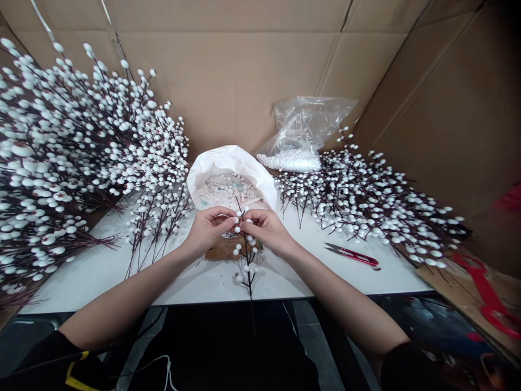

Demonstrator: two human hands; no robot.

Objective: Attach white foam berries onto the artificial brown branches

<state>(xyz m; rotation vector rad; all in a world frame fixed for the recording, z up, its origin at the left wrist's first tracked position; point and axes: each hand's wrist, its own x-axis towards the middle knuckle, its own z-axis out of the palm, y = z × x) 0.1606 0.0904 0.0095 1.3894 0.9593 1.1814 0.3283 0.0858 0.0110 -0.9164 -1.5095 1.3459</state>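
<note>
- Black sleeves [52,353] and bare forearms come closest to the camera, on the near side of the white bag [260,174], which is my landmark for everything else.
- Sprig [247,260] is right in front of the white bag, tip pointing up toward it, stem end hanging past the near edge of the table [179,290].
- Left hand [211,225], just in front of the white bag: thumb and index closed on the upper sprig.
- Right hand [266,231], same spot but a bit further right: thumb and index pinching the sprig too. Can't tell if either has stem or berry between the tips.
- Loose berries [228,187] sit inside the white bag.
- Brown block [220,252] lies in front of the white bag, partly behind the sprig.
- Huge berry pile [93,125] left of the white bag, plus a smaller bunch [157,220] nearer to it.
- Another heap [358,190] to its right, with red snips [354,254] in front of that.
- Clear bag [309,122] behind and right of the white bag, white stuff at the bottom.
- Cardboard [228,81] stands behind it all.
</note>
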